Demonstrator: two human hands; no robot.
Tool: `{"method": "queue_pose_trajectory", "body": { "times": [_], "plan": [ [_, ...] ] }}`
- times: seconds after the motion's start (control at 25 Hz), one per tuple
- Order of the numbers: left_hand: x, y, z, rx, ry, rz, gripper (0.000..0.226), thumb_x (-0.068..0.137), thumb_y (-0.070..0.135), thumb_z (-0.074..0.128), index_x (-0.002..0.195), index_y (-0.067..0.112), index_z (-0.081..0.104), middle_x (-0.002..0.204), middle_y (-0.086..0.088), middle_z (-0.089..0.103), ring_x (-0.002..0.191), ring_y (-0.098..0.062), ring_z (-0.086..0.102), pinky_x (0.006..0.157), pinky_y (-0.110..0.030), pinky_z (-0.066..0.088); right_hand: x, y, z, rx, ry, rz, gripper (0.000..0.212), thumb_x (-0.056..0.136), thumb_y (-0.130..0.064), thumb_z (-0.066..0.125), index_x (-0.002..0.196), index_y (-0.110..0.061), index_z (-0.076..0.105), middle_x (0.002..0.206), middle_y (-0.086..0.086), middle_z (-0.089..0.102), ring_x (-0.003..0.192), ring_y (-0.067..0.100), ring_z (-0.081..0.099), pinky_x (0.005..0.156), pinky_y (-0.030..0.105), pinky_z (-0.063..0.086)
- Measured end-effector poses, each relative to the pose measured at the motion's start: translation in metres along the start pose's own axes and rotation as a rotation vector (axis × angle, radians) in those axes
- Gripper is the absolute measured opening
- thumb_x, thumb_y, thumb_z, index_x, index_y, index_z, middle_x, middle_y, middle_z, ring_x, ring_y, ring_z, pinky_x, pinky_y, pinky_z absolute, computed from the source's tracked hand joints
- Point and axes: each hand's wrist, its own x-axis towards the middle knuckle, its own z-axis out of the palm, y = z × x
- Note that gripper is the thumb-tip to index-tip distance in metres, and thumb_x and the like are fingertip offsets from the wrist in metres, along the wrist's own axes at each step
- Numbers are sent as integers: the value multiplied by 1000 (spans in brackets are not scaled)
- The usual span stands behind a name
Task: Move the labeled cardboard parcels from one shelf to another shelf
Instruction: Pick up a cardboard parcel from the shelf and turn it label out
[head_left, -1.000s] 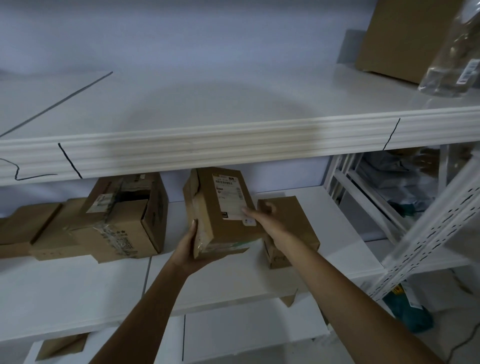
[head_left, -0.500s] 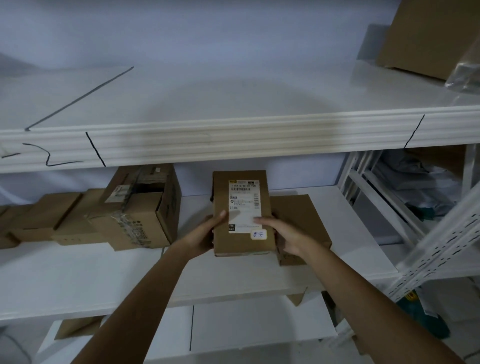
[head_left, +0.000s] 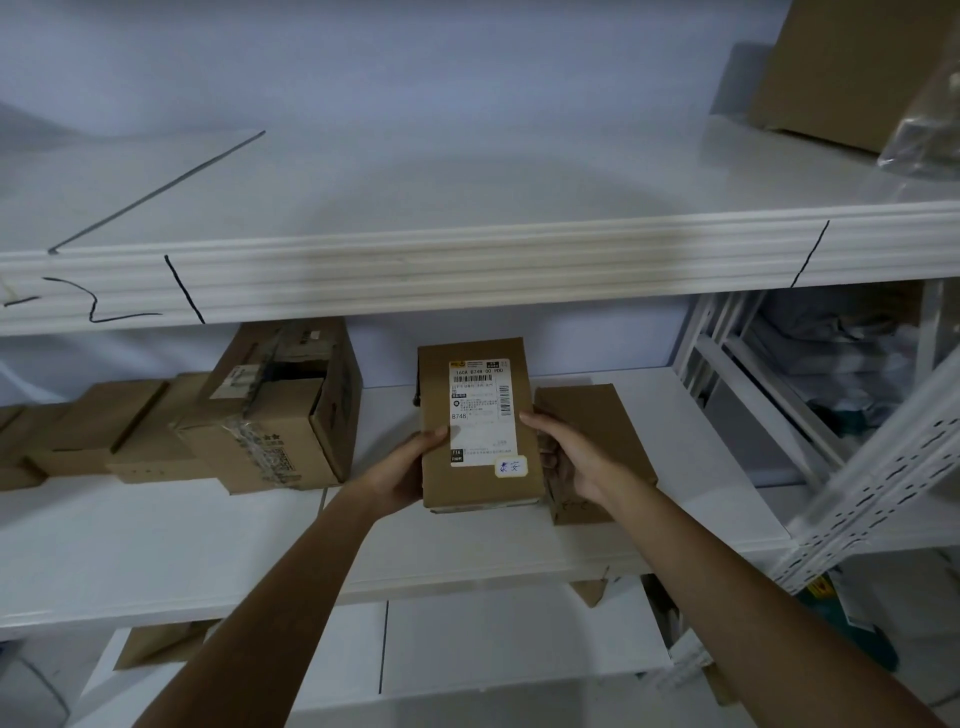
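Observation:
A brown cardboard parcel (head_left: 478, 467) with a white shipping label facing me is held above the middle shelf (head_left: 182, 545), label upright. My left hand (head_left: 402, 470) grips its left edge and my right hand (head_left: 569, 457) grips its right edge. Just behind my right hand another plain cardboard parcel (head_left: 597, 415) lies on the middle shelf. A larger taped box (head_left: 280, 415) with a label on top stands to the left on that shelf. The white upper shelf (head_left: 467, 208) is bare across its centre.
Several flat cardboard parcels (head_left: 88, 431) lie at the far left of the middle shelf. A big cardboard box (head_left: 841, 67) and a clear plastic bag (head_left: 930, 124) sit at the upper shelf's right end. A perforated white upright (head_left: 878, 467) stands at the right. Lower shelves hold more cardboard.
The held parcel has turned from tilted to upright with its label squarely facing me, and my hands shifted to its two side edges. The view came a little closer.

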Motion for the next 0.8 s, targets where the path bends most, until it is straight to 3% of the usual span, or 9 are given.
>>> {"method": "queue_pose_trajectory", "body": {
  "times": [0.08,0.2,0.36,0.44,0.52,0.6,0.8],
  "plan": [
    [0,-2,2,3,9,0,103,34,52,95,126,23,59,109,-4,79,98,-21,77,74,-34,62,-2,1,-1,-23,16,5,55,81,-38,76,132,-20,62,72,-7,78,57,6,71,48,19,52],
    [-3,-5,9,65,41,3,114,34,53,95,136,20,54,123,-10,72,113,-28,68,91,-41,55,-6,3,-1,-30,41,-18,66,78,-45,77,138,-26,55,80,-7,80,67,7,74,53,20,54],
    [-9,-11,13,83,67,35,105,55,45,91,146,17,48,141,-15,61,131,-36,55,115,-55,37,-10,9,-3,-24,60,-61,72,76,-44,80,140,-31,53,111,1,77,103,20,71,85,36,56],
    [-11,-18,10,91,95,40,83,73,39,78,147,18,47,141,-15,61,133,-37,54,116,-58,35,-10,11,-3,-39,40,-57,70,75,-46,80,139,-33,53,117,2,75,106,21,69,88,37,54],
    [-16,-26,5,83,147,43,73,79,36,72,146,20,48,141,-14,61,132,-38,54,115,-60,36,-9,11,0,-65,-2,-56,67,75,-46,79,137,-34,55,117,2,74,105,19,68,82,33,52],
    [-26,-30,0,54,195,54,72,79,36,73,145,21,49,141,-14,61,132,-38,54,114,-60,36,-10,11,9,-82,-39,-63,65,76,-44,78,136,-34,56,118,3,73,107,22,67,83,35,52],
    [-64,-35,-14,36,216,93,80,71,40,80,144,23,52,141,-11,62,132,-36,55,114,-57,37,-29,15,38,-80,-75,-78,64,77,-42,79,135,-33,55,120,8,72,112,28,67,103,47,51]
  ]
}}
